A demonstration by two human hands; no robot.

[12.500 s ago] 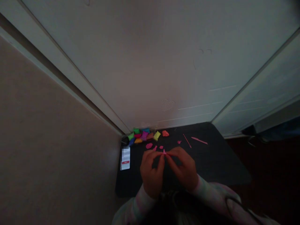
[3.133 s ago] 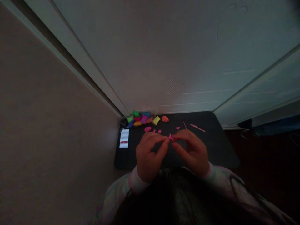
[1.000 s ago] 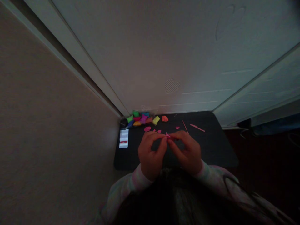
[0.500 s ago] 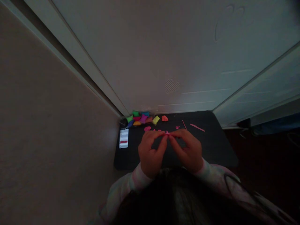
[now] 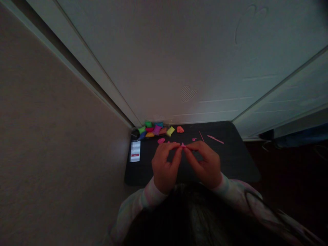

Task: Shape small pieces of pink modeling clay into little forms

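Observation:
A small pink clay piece [image 5: 183, 145] is pinched between the fingertips of both hands above the dark table. My left hand [image 5: 165, 167] grips its left side with thumb and forefinger. On its right side, my right hand [image 5: 205, 164] holds it the same way. Just beyond the left fingers lies a pink lump [image 5: 161, 140], with smaller pink bits partly hidden by the hand. Past the right fingers are a small pink piece [image 5: 194, 139], a thin stick [image 5: 202, 136] and a flat pink tool [image 5: 215, 139].
Several coloured clay packets [image 5: 153, 130] lie at the table's back left, beside a yellow packet [image 5: 170, 131] and an orange lump [image 5: 180, 129]. A lit phone [image 5: 135, 150] rests at the left edge of the table [image 5: 238, 164]. White panels rise behind.
The left fingertips have shifted very slightly, and a little more of the pink piece shows between the hands. Everything else stays in place.

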